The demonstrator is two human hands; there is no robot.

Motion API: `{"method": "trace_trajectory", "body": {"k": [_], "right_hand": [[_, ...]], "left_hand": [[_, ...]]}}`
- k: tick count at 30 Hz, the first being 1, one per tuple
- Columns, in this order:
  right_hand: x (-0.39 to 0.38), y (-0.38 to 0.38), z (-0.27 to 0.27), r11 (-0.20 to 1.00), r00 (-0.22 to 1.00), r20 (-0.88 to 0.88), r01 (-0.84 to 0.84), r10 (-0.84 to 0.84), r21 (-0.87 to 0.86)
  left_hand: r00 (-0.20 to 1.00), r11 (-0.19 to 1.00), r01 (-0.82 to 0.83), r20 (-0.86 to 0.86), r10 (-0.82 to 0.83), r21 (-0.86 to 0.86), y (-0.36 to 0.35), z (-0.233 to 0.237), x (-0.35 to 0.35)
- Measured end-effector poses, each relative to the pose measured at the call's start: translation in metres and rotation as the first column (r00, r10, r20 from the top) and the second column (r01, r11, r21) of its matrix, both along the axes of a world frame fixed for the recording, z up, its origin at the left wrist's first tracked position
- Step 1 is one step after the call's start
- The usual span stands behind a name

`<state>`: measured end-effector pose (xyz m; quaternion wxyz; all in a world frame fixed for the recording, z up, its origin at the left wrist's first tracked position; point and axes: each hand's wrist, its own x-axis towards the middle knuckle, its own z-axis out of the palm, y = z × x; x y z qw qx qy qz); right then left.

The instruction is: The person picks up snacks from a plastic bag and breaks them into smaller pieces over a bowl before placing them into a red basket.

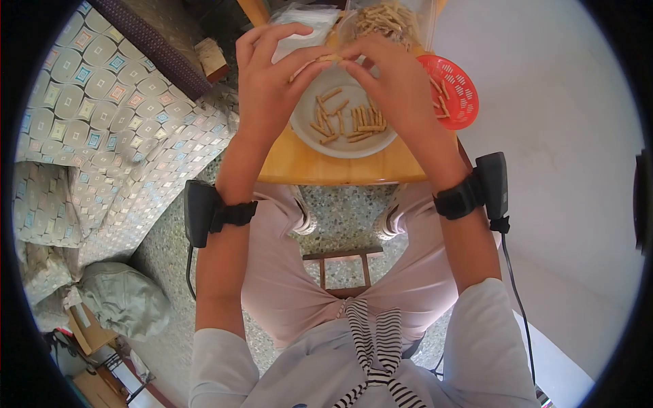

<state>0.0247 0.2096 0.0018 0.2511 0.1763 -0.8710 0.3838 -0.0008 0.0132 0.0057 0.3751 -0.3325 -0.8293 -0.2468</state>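
Observation:
My left hand [265, 85] and my right hand [398, 81] meet above the far side of a round white dish [320, 146]. Between their fingertips is a thin, tan, stick-shaped piece [328, 58], pinched from both sides; fingers cover part of it. Several short tan sticks [368, 121] lie in the dish below, some lined up side by side on the right, others scattered on the left. A red slotted plastic basket [466, 102] with a few more sticks sits beside my right wrist, partly hidden by it.
Behind the hands, a clear container [388, 20] holds a heap of similar sticks, next to clear plastic bags [303, 17]. The small wooden table [306, 170] stands against a white wall [558, 136]. Patterned cloth [122, 122] hangs at left; a wooden stool [345, 255] shows below.

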Motion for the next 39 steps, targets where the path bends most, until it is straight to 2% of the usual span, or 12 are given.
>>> {"method": "trace_trajectory", "body": {"k": [3,5,10,12,14,18,20,23,26,33,36,39], "right_hand": [[-0.001,-0.001,-0.007,0.998,0.997,0.045,-0.057,0.056,0.013],[0.0,-0.003,-0.007,0.994,0.998,0.021,-0.063,0.061,0.085],[0.001,-0.002,-0.004,0.996,0.996,0.054,-0.074,0.071,0.049],[0.001,0.0,0.0,0.998,0.994,0.09,-0.062,0.06,0.023],[-0.001,0.001,0.003,0.998,0.999,0.02,-0.024,0.025,-0.057],[0.001,0.0,0.008,0.998,0.998,-0.061,-0.009,0.006,-0.061],[0.002,-0.004,0.011,0.999,0.973,-0.229,-0.04,0.036,-0.011],[0.006,-0.011,0.012,0.994,0.937,-0.331,-0.113,0.107,0.003],[0.004,-0.016,0.007,0.993,0.909,-0.399,-0.115,0.121,0.039],[0.007,-0.017,0.008,0.994,0.934,-0.34,-0.109,0.105,0.007],[0.008,-0.014,0.009,0.998,0.948,-0.312,-0.056,0.059,0.016],[0.005,-0.007,0.01,0.999,0.959,-0.279,0.036,-0.04,-0.021]], "left_hand": [[1.0,1.0,0.004,-0.003,-0.004,-0.005,0.005,0.0,0.002],[0.999,0.999,0.03,0.018,-0.03,0.013,0.007,-0.002,0.002],[0.999,0.999,0.043,0.015,-0.043,0.007,0.002,0.0,0.0],[1.0,1.0,-0.013,0.006,0.013,0.004,-0.001,0.004,0.0],[1.0,1.0,-0.021,0.007,0.021,0.016,-0.004,0.003,-0.001],[0.999,0.999,-0.033,0.037,0.032,0.013,-0.008,0.002,-0.002],[0.999,1.0,-0.021,0.049,0.021,-0.012,-0.009,0.002,-0.002],[0.996,0.998,0.016,0.092,-0.011,-0.054,-0.007,-0.001,-0.002],[0.989,0.996,0.065,0.136,-0.056,-0.062,-0.002,-0.004,0.0],[0.979,0.99,0.136,0.159,-0.129,-0.032,0.004,-0.005,0.001],[0.99,0.994,0.105,0.097,-0.101,-0.036,0.005,-0.004,-0.003],[0.988,0.997,0.078,0.135,-0.079,0.013,0.002,-0.001,-0.001]]}}
